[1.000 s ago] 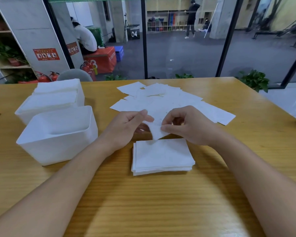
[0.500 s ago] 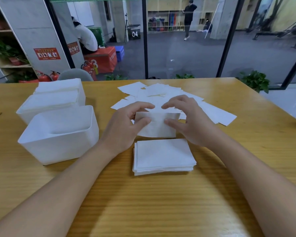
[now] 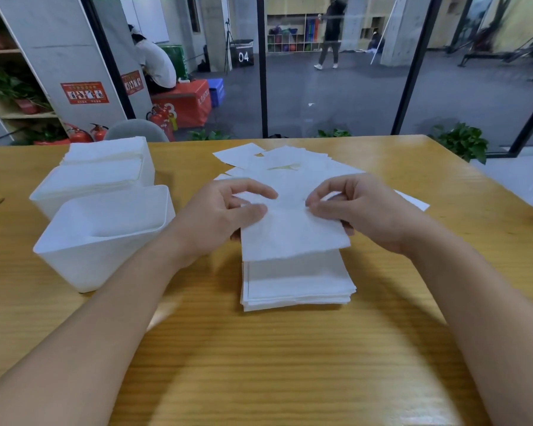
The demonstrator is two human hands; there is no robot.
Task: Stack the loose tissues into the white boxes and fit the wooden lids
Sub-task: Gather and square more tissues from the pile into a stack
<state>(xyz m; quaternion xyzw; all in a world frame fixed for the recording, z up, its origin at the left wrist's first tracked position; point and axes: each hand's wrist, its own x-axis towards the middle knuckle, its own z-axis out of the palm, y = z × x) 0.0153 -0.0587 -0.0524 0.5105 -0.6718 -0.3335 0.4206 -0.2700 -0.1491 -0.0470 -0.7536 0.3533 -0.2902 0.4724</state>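
1. One tissue (image 3: 293, 232) is held flat just above the stack (image 3: 296, 281), its near edge overhanging the stack's far part.
2. One stack of squared tissues lies on the counter (image 3: 259, 364), in the middle and between the forearms.
3. Left hand (image 3: 219, 216): its grip is narrow, thumb on top and fingers beneath, pinching the tissue's left edge.
4. Right hand (image 3: 360, 210): its grip is likewise narrow, fingertips pinching the tissue's right edge.
5. A spread of loose tissues (image 3: 290, 167) lies beyond the hands; they overlap too much to count.
6. Two white boxes sit to the left: the near box (image 3: 105, 241) holds no tissues, and the far box (image 3: 96, 176) is heaped with them.
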